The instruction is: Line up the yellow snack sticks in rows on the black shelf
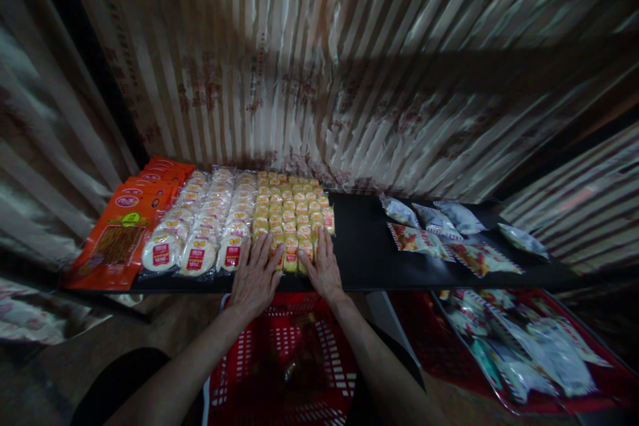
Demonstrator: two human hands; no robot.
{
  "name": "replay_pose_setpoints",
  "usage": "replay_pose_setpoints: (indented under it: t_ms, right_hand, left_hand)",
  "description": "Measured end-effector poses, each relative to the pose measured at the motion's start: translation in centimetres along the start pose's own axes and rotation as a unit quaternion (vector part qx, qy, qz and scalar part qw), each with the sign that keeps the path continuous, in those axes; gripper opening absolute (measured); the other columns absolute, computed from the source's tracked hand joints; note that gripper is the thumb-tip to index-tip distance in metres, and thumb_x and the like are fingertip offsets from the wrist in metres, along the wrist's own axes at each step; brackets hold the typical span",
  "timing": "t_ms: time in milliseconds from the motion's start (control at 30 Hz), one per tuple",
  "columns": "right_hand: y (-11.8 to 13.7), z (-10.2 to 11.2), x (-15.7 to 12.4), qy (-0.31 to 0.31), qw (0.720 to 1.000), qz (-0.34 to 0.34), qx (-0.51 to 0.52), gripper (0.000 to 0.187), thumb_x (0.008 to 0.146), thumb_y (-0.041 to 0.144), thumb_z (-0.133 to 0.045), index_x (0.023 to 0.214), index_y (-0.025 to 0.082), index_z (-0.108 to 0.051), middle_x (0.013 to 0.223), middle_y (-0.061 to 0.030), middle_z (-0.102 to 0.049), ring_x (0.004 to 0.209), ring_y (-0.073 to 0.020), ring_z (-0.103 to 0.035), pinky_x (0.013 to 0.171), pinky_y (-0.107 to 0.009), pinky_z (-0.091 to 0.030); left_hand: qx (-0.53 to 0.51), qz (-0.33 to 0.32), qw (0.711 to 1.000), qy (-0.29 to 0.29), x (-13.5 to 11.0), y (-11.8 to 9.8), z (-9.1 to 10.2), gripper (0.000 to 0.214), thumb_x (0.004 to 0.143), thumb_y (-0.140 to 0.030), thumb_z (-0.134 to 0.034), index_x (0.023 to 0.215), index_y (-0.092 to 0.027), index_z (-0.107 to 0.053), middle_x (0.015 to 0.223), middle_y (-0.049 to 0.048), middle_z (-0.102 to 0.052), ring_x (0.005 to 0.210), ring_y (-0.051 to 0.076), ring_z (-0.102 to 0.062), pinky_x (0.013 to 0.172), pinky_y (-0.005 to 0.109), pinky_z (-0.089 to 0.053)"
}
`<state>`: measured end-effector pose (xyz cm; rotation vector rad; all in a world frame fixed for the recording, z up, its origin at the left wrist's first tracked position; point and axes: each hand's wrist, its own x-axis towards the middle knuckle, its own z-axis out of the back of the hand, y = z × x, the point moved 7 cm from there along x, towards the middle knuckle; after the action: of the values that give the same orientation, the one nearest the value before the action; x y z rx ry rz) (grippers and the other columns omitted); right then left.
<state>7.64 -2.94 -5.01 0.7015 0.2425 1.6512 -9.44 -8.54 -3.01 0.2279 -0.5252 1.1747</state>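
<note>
My left hand lies flat with fingers stretched out on the front of the small yellow snack packets, which stand in neat rows on a black shelf. My right hand rests flat on the right front edge of the same yellow rows, fingers extended. The two hands flank the nearest yellow packets. Left of the yellow rows lie rows of round white cakes in clear wrappers. Neither hand holds anything.
Orange flat packets are stacked at the shelf's left end. Loose mixed snack bags lie at the right. A red basket sits below my arms; another red tray of bags is lower right. A striped curtain hangs behind.
</note>
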Motion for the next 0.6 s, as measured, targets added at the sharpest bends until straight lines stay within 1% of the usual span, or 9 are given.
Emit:
replay_pose_setpoints:
  t_ms: [133,233,333,433,500,600]
  right_hand:
    - [0.10,0.08,-0.05,-0.007,1.000,0.006,-0.011,0.081,0.087,0.059,-0.041,0.149,0.019,-0.010,0.154,-0.0176,-0.018,0.140,-0.0304,-0.025,0.106,-0.050,-0.036]
    - [0.28,0.15,-0.05,0.003,1.000,-0.003,-0.020,0.081,0.087,0.059,-0.041,0.149,0.017,-0.011,0.153,-0.0190,-0.019,0.140,-0.0307,-0.027,0.105,-0.050,-0.037]
    - [0.59,0.23,0.00,0.013,1.000,-0.008,-0.019,0.083,0.086,0.060,-0.041,0.149,0.014,-0.012,0.153,-0.0196,-0.018,0.141,-0.0300,-0.024,0.107,-0.048,-0.035]
    - [0.68,0.15,0.06,0.020,1.000,-0.014,-0.017,0.084,0.086,0.061,-0.042,0.148,0.013,-0.012,0.153,-0.0196,-0.018,0.141,-0.0302,-0.023,0.107,-0.048,-0.034]
    - [0.62,0.07,0.08,0.024,0.999,-0.016,-0.014,0.085,0.085,0.062,-0.041,0.148,0.014,-0.012,0.154,-0.0192,-0.017,0.141,-0.0302,-0.023,0.108,-0.049,-0.033]
    - [0.56,0.11,0.11,0.023,1.000,-0.006,0.000,0.086,0.085,0.062,-0.042,0.149,0.014,-0.011,0.154,-0.0185,-0.015,0.142,-0.0283,-0.019,0.110,-0.048,-0.030]
  left_hand:
    - [-0.009,0.002,1.000,-0.005,-0.12,0.07,0.10,0.058,0.089,-0.043,-0.047,0.142,-0.024,-0.035,0.153,0.0118,-0.026,0.143,0.027,-0.015,0.115,0.053,-0.014]
    - [-0.019,0.007,1.000,-0.002,-0.32,0.14,0.23,0.058,0.090,-0.042,-0.046,0.143,-0.023,-0.035,0.153,0.0135,-0.025,0.144,0.027,-0.013,0.115,0.053,-0.013]
    - [-0.025,0.003,1.000,0.010,-0.45,0.14,0.26,0.056,0.090,-0.038,-0.045,0.143,-0.022,-0.034,0.154,0.0138,-0.022,0.144,0.026,-0.011,0.116,0.052,-0.011]
    - [-0.028,0.003,0.999,0.016,-0.47,0.21,0.21,0.054,0.091,-0.034,-0.045,0.143,-0.022,-0.034,0.154,0.0133,-0.021,0.144,0.026,-0.010,0.115,0.053,-0.011]
    - [-0.033,0.004,0.999,0.011,-0.48,0.30,0.20,0.054,0.091,-0.032,-0.044,0.143,-0.021,-0.034,0.155,0.0132,-0.020,0.144,0.026,-0.010,0.115,0.053,-0.011]
    - [-0.050,0.003,0.999,-0.007,-0.57,0.31,0.30,0.055,0.090,-0.030,-0.046,0.142,-0.020,-0.035,0.155,0.0133,-0.020,0.144,0.026,-0.011,0.115,0.053,-0.011]
